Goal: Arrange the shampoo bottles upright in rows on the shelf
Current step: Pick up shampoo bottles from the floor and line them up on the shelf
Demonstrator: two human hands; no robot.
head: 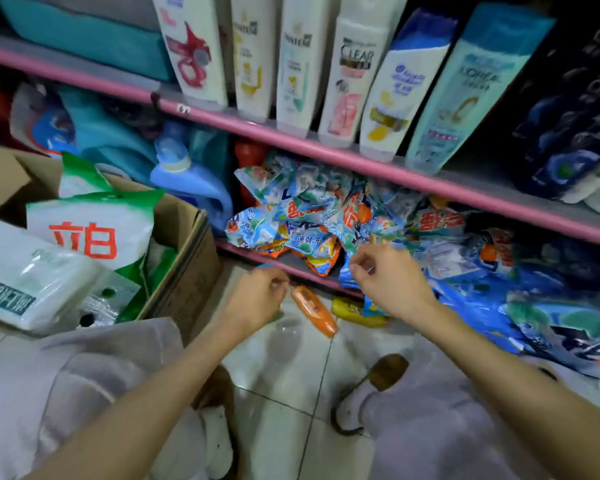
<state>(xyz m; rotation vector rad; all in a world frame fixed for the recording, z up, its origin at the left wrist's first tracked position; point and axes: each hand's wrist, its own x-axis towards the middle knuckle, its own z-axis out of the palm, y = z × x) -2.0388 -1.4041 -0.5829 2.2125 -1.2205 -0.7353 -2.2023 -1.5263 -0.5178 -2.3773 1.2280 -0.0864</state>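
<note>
Several shampoo bottles stand upright in a row on the pink-edged shelf (326,152): a white one with a red ribbon (194,46), a Clear one (354,77), a teal one (465,88). On the floor tiles an orange bottle (314,313) lies flat, and a yellow bottle (354,311) lies under the bottom shelf's edge. My left hand (257,297) hovers just left of the orange bottle with curled fingers; a blue sliver (269,266) shows above the knuckles, and whether the hand holds it is unclear. My right hand (385,282) hangs over the yellow bottle, thumb and forefinger curled together, nothing seen between them.
Detergent packets (309,220) pile on the bottom shelf and spill to the right. A blue detergent jug (187,181) stands behind them. A cardboard box (187,258) with green and white bags sits at left. My knees and shoes fill the near floor.
</note>
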